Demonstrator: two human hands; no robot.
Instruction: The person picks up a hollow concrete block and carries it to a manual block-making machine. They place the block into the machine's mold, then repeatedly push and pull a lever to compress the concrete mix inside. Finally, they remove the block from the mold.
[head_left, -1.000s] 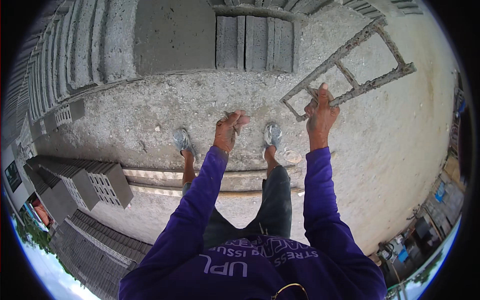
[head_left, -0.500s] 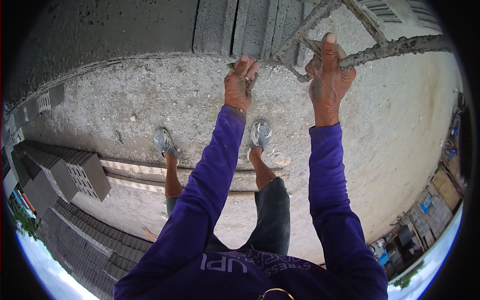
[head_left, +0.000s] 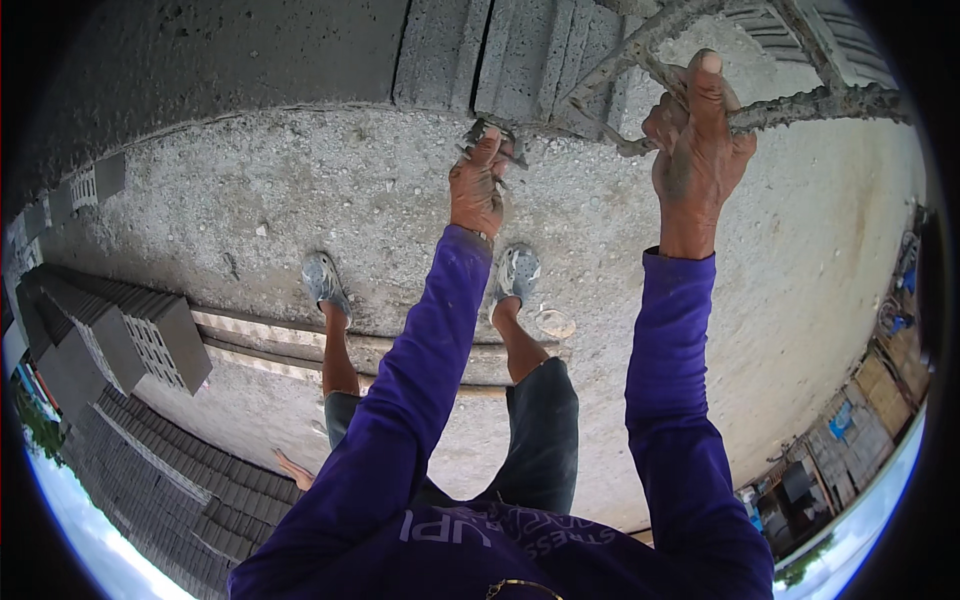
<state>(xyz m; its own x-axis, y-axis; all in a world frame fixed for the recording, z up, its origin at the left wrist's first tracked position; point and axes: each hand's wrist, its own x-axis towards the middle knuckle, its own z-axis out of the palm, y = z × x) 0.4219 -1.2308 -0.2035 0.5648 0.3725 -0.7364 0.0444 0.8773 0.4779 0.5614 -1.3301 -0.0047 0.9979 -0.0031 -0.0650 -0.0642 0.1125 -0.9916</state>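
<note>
Gripping with curled fingers [head_left: 664, 121], the right hand [head_left: 695, 168] holds a crusted frame [head_left: 790, 110], the left hand [head_left: 477, 190] a dark piece [head_left: 476, 131].

Soft, diffuse daylight lights the view evenly, leaving shadows faint. The pale ground [head_left: 820, 230] looks brightest toward the right, while the grey concrete surface [head_left: 230, 60] at upper left is noticeably dimmer. Cloudy sky [head_left: 95, 530] washes out to near white at lower left, with a blue fringe along the rim. Fisheye distortion bends straight edges, and black fills the corners. Creases on the right hand [head_left: 695, 170] look crisp; detail softens toward the edges.
</note>
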